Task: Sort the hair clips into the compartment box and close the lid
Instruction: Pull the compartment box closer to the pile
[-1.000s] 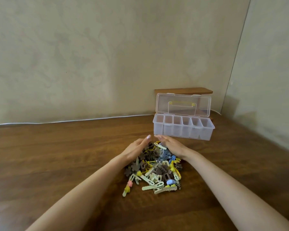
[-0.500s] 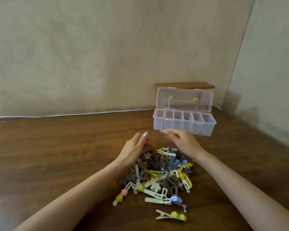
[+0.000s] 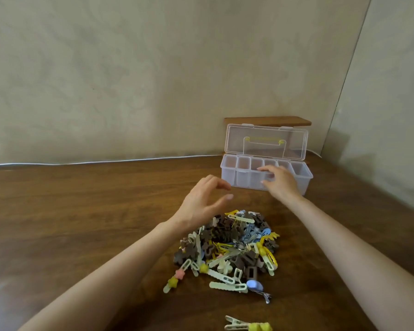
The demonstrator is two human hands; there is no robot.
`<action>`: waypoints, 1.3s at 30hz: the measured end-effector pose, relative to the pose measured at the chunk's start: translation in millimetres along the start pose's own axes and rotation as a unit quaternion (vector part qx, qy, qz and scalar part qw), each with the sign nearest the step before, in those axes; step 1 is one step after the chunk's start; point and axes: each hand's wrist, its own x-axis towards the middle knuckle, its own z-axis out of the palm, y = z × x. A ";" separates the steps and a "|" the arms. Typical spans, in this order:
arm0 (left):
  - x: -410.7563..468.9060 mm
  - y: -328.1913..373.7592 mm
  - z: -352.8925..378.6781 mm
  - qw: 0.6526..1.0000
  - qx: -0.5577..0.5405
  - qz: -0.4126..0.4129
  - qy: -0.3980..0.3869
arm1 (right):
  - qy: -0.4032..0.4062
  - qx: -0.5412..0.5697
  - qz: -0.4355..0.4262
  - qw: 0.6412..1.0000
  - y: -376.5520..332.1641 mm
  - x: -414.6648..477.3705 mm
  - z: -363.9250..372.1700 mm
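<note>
Right now my left hand [image 3: 201, 204] hovers empty, fingers loosely spread, just past the hair clips [image 3: 230, 244] heaped on the surface [image 3: 81, 223]. My right hand [image 3: 281, 185], also empty, reaches the compartment box [image 3: 230, 179], whose lid [image 3: 265, 151] stands upright. I'd slide the box closer by its front wall before sorting.

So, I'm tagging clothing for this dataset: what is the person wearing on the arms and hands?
The left forearm and right forearm are bare to the frame's edge, no sleeve or cuff in view. The left hand and right hand carry no visible ring, watch, bracelet or glove. The left thumbnail looks longish, perhaps polished; too blurred to tell.
</note>
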 end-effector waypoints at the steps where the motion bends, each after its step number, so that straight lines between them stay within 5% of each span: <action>1: 1.3 1.2 0.5 1.000 0.022 0.015 -0.007 | 0.000 -0.002 -0.003 1.000 -1.5 -1.4 -1.8; 10: 1.2 -21.1 -10.1 0.988 0.072 -0.092 0.104 | -0.046 0.073 -0.049 0.995 -29.8 -38.5 -11.9; 18: -11.3 -27.3 -18.6 0.984 0.108 -0.058 0.129 | -0.090 0.112 -0.106 0.984 -48.5 -65.8 -18.0; 22: -16.3 -25.3 -21.3 0.988 0.071 -0.057 0.122 | 0.047 0.002 -0.201 0.978 -56.7 -83.0 -18.7; 27: -18.9 -26.4 -21.1 0.988 0.040 -0.059 0.135 | -0.091 -0.188 -0.167 0.964 -64.5 -94.4 -15.4; 39: -22.0 -32.9 -30.1 0.980 0.145 -0.065 0.123 | -0.077 -0.153 -0.174 0.970 -56.2 -91.5 -6.1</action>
